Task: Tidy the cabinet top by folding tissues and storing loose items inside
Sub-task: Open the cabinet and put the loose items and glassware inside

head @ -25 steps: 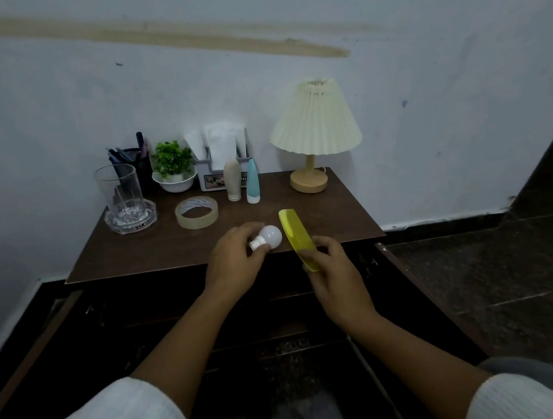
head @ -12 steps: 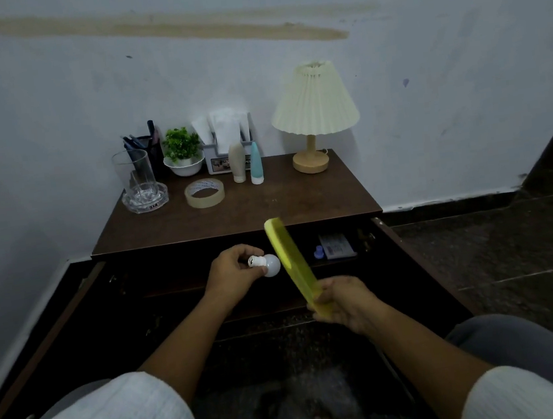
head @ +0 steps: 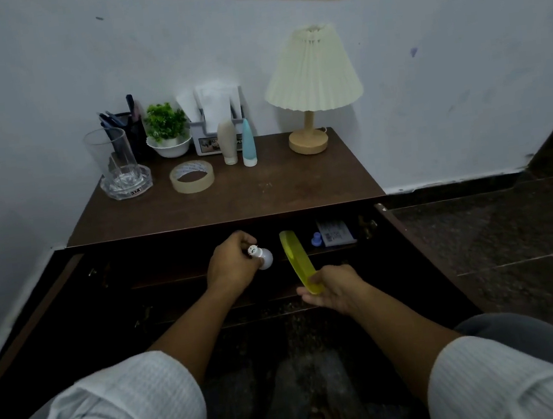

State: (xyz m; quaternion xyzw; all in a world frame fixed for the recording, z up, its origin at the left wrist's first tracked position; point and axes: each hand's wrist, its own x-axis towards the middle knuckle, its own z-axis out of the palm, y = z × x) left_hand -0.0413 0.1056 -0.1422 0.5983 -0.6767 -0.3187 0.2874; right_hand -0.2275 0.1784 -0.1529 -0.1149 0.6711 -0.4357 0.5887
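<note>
My left hand (head: pixel 231 266) grips a small white light bulb (head: pixel 262 257) in front of the open cabinet, below the top's front edge. My right hand (head: pixel 334 287) holds the lower end of a long yellow comb-like item (head: pixel 296 262), which slants up and left toward the dark upper shelf. The brown cabinet top (head: pixel 266 193) carries a tape roll (head: pixel 191 176), a beige tube (head: pixel 227 141), a blue tube (head: pixel 247 142) and a holder with white tissues (head: pixel 214 113). Inside the shelf lie a white packet (head: pixel 334 233) and a small blue piece (head: pixel 316 240).
A cream lamp (head: pixel 311 74), a potted plant in a white bowl (head: pixel 167 132), a dark pen cup (head: pixel 130 129) and a glass on a glass dish (head: pixel 118 165) line the back. The cabinet doors (head: pixel 422 261) stand open at both sides. My knees are below.
Both hands dropped from the cabinet top's front edge to the open shelf area, carrying the bulb and the yellow item. The camera drew nearer and tilted down.
</note>
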